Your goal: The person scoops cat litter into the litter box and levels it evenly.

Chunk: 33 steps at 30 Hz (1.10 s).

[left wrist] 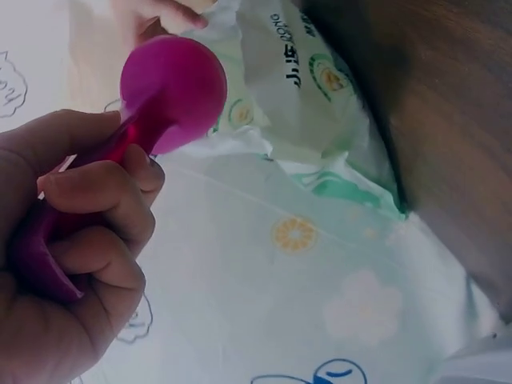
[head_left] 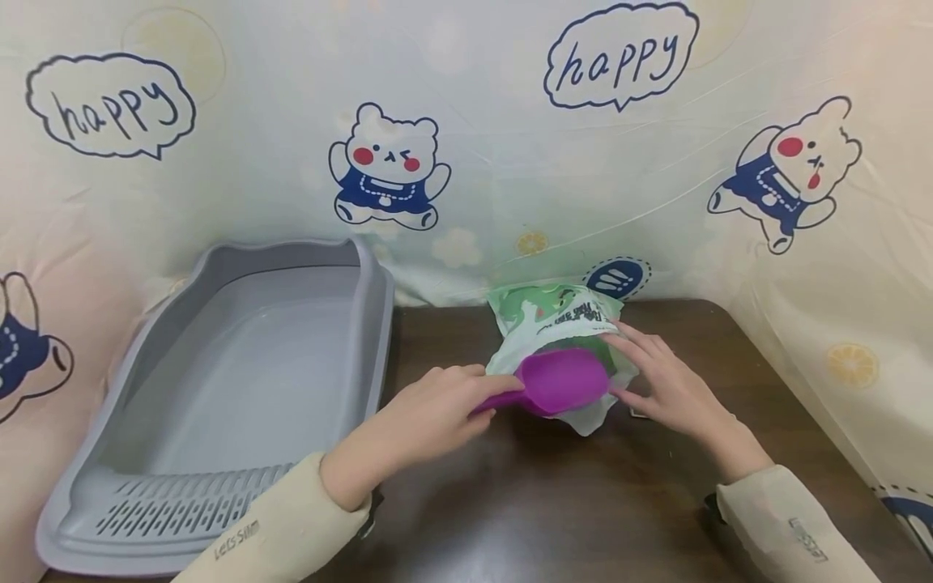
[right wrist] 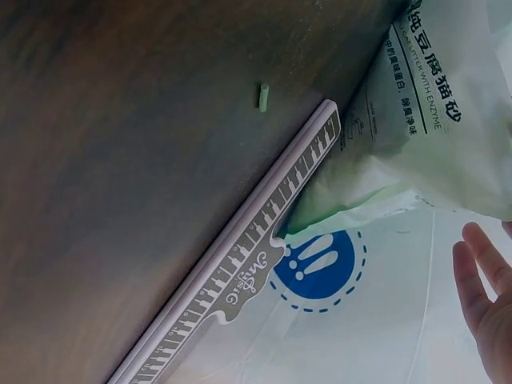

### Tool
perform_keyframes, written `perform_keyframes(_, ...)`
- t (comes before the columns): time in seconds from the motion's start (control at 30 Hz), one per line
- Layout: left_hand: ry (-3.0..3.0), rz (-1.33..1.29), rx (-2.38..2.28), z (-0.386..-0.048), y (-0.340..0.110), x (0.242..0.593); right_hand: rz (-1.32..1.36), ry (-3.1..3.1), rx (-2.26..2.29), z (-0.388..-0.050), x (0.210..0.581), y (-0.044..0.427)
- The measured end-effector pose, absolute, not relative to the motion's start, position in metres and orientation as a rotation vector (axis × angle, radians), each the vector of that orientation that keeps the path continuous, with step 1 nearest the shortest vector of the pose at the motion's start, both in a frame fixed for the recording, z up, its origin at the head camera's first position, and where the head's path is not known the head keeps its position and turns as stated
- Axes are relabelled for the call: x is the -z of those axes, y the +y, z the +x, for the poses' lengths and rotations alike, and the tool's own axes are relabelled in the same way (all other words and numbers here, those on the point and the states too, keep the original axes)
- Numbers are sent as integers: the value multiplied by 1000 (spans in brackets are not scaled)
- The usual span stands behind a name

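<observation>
A purple scoop (head_left: 564, 380) is at the mouth of the green and white litter bag (head_left: 561, 312), its bowl in front of the opening. My left hand (head_left: 437, 409) grips the scoop's handle, fingers curled round it in the left wrist view, where the scoop's round bowl (left wrist: 184, 92) points away. On the bag's right side, my right hand (head_left: 666, 389) has its fingers spread and touches the edge of the opening. In the right wrist view the fingers of this hand (right wrist: 492, 300) are extended below the printed bag (right wrist: 424, 120).
A large grey litter tray (head_left: 386, 324) with a slotted front stands on the left of the brown table (head_left: 554, 502). A piano-patterned strip marked Music (right wrist: 240, 260) lies beside the bag, and a small green pellet (right wrist: 263, 98) is on the table. Printed cloth hangs behind.
</observation>
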<state>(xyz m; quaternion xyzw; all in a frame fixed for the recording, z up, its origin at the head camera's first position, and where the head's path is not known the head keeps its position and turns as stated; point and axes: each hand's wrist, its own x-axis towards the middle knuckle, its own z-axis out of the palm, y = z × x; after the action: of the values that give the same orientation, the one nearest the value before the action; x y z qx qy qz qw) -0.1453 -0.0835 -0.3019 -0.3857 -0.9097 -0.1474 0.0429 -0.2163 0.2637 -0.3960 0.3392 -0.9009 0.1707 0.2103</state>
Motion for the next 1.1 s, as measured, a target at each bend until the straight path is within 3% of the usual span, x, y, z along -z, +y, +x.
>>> perform_keyframes(1.1,-2926,-1099,467,-177,-65,332,903,-2606,-495,-213,399,264)
